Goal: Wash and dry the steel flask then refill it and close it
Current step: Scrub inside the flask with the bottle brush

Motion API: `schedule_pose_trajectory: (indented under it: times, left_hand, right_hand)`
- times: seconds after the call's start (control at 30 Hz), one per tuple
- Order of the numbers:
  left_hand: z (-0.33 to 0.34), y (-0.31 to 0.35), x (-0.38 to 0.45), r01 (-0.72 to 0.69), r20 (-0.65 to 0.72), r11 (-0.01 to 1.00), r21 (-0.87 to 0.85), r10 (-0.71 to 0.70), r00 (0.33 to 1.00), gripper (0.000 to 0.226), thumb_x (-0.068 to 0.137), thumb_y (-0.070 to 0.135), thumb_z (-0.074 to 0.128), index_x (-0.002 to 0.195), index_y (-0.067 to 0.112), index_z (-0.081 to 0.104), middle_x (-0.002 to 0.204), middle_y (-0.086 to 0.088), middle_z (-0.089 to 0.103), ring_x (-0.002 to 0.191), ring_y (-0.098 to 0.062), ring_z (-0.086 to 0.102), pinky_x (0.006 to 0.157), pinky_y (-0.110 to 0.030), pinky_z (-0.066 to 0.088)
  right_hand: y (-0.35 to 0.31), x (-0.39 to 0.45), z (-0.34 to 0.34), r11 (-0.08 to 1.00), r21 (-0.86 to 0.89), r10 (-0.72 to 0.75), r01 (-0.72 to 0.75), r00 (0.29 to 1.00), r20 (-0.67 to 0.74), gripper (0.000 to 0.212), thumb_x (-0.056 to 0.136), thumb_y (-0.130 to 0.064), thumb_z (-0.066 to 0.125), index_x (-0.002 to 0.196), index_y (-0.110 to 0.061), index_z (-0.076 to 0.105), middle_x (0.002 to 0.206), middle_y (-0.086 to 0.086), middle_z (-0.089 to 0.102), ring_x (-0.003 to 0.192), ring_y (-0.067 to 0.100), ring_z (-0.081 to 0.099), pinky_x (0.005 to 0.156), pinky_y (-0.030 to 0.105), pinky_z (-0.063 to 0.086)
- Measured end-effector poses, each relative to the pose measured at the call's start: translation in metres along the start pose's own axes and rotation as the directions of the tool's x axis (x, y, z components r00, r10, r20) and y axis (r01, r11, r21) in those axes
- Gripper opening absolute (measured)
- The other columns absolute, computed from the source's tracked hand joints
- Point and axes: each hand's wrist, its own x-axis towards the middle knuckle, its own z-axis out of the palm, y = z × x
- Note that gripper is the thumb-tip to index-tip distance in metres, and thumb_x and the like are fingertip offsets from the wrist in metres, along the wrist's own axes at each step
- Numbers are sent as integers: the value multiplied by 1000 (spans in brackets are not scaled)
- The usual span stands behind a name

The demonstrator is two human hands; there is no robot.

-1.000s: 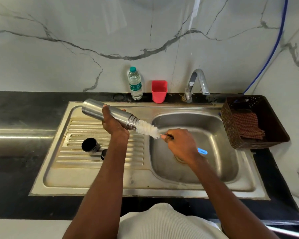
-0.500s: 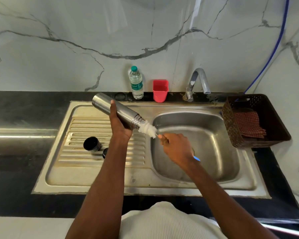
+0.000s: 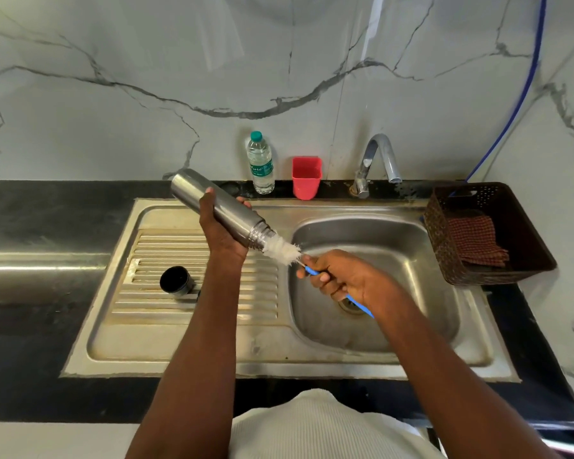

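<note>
My left hand [image 3: 222,233] grips the steel flask [image 3: 196,193] around its middle, tilted with the open mouth pointing down and right over the sink edge. A white bottle brush [image 3: 284,251] with a blue handle sticks partly into the flask's mouth. My right hand [image 3: 342,279] holds that handle above the sink basin [image 3: 395,293]. The flask's black cap [image 3: 174,281] lies on the ribbed drainboard [image 3: 146,313], with a second small dark piece half hidden behind my left forearm.
A plastic water bottle [image 3: 260,164] and a red cup [image 3: 306,177] stand at the back edge by the tap [image 3: 378,160]. A brown basket [image 3: 524,226] with a checked cloth [image 3: 474,240] sits right of the sink. Black counter surrounds the sink.
The flask has tilted steeper and shifted right toward the basin. The brush slid in, then back out a little, with my right hand moving along the handle's line.
</note>
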Motion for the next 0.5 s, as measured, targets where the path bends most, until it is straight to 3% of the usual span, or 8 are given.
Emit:
schedule_pose_trajectory:
  times: [0.07,0.13,0.23,0.3,0.33,0.37,0.43,0.5]
  left_hand:
    - [-3,2,0,5,-12,1000,18,-5,1000,57,87,50,75,126,11,59,93,-10,67,85,-27,69,80,-41,60]
    - [-7,-1,1,26,-78,999,22,-24,997,68,82,56,80,131,13,59,105,-10,70,98,-29,71,89,-48,61]
    - [-7,-12,1,117,-255,993,9,-111,961,106,49,62,98,135,13,58,118,-14,73,102,-36,74,88,-60,61]
    - [-4,-20,3,165,-385,986,-31,-164,908,123,30,60,103,135,14,58,120,-14,72,99,-39,74,87,-64,59]
    - [-2,-20,2,154,-424,987,-52,-161,891,116,37,59,102,134,14,58,118,-12,71,97,-37,74,88,-60,60]
    - [2,-20,-2,118,-439,992,-42,-124,890,99,51,57,98,130,12,60,113,-11,71,93,-33,74,85,-53,62]
    - [5,-23,-6,40,-327,995,-86,-66,943,63,78,48,86,121,8,63,96,-10,70,76,-25,72,69,-38,63]
    - [6,-32,-12,69,-103,990,-121,-82,991,46,90,44,75,114,7,61,85,-9,66,68,-22,67,63,-33,60]
  right_hand:
    - [12,1,9,947,-198,-290,254,940,-178,27,101,-39,64,96,-13,69,63,-1,59,41,7,40,44,22,30]
    - [22,5,18,750,-554,-575,361,770,-278,14,94,-33,73,94,-20,69,76,-4,71,61,13,64,58,30,47]
    - [29,4,31,421,-905,-763,51,559,-324,6,93,-21,67,97,-25,66,91,-3,71,85,30,66,65,33,40]
    - [28,0,35,338,-941,-864,17,401,-303,14,86,-11,72,92,-24,71,86,-4,71,77,31,65,62,29,34]
    - [24,-2,36,342,-939,-874,19,374,-311,14,86,-12,72,92,-25,72,85,-5,70,75,29,64,63,29,34]
    - [19,-3,35,391,-920,-832,30,440,-339,11,89,-17,69,93,-25,73,86,-6,70,75,27,62,64,29,36]
    - [4,4,35,684,-721,-587,110,671,-454,12,92,-26,65,89,-22,75,83,-2,73,70,22,59,61,31,41]
    - [-12,18,36,972,-167,-217,167,908,-358,23,97,-19,59,78,-13,70,69,9,69,48,14,50,43,25,34]
